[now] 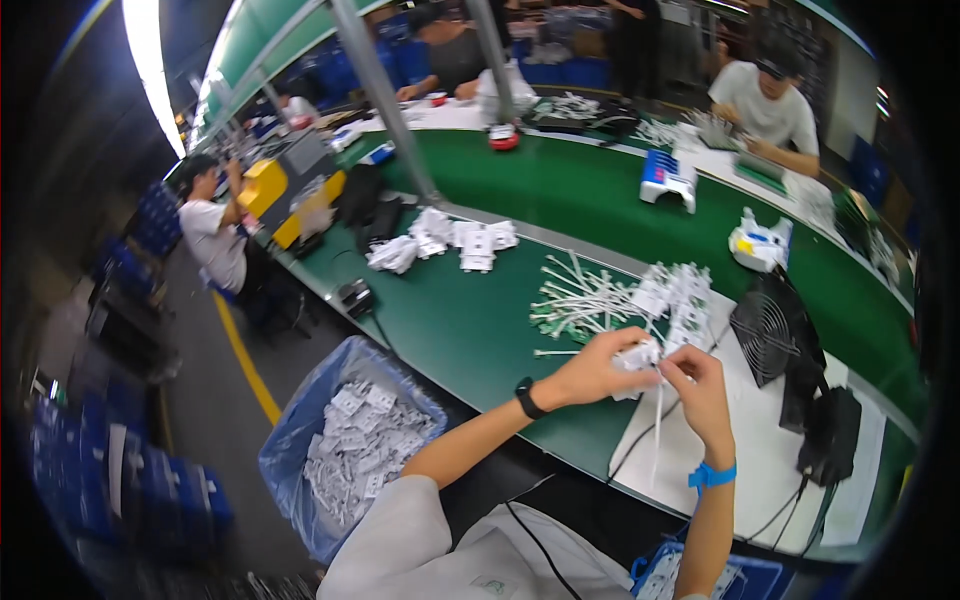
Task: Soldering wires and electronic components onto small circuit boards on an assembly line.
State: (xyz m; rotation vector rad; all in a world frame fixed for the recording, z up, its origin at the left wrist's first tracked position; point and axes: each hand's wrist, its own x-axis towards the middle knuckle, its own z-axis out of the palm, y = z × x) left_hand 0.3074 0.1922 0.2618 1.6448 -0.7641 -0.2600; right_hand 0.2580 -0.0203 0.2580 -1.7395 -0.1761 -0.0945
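My left hand point(592, 372) is closed around a small white plastic part point(640, 354), gripped between thumb and fingers over the bench. Close against it, the thumb and fingers of my right hand point(703, 388) pinch a thin white cable point(657, 430), which hangs down from the fingertips. The exact spot where cable and part meet is hidden by my fingers. Just beyond my hands lies a loose pile of white cables point(580, 300) with small green ends. Right of that pile, several white plastic parts point(688, 300) are heaped together.
A bin lined with blue plastic point(285, 440), full of white pieces, stands left of me. More white parts point(478, 240) lie farther along the green bench point(440, 330). A black fan point(765, 335) sits at right. Beyond runs a green conveyor point(580, 165), where other people work.
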